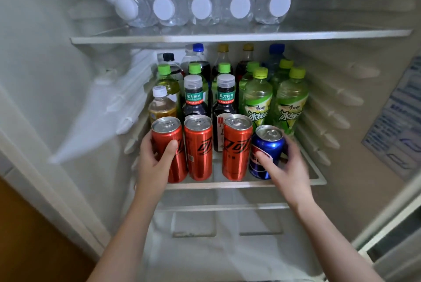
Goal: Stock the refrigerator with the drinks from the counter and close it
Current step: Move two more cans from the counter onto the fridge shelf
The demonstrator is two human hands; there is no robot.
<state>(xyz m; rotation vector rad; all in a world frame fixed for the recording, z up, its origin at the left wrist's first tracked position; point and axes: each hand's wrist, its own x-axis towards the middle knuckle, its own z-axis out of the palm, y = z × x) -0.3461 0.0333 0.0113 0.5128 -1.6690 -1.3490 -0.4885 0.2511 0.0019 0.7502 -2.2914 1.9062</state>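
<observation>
The fridge [68, 76] stood open. On its upper shelf [227, 39] five water bottles [201, 7] lay in a row on their sides, white caps facing out.

On the middle shelf [227, 185], at the left end of the front edge, the left hand [157, 158] gripped the first red can [169, 149]. Its thumb was pressed on the can's front and its fingers were curled round the can's left side. That can stood upright, with a second red can [198, 147] just beside it. After a small gap came a third red can [237, 147], also upright at the front edge.

Behind the cans stood rows of bottles: an amber bottle [161, 106] with a white cap at the left, two dark bottles [194, 97] with grey caps in the middle, and green bottles [257, 99] on the right. More capped bottles stood toward the back edge.

Right of the third can and close against it was the blue can [266, 151], leaning slightly. The right hand [289, 167] clasped it, thumb across its front and fingers wrapped behind its right side. Whether its base rested on the shelf could not be told.

A printed label [396, 122] was stuck on the fridge's right wall.
</observation>
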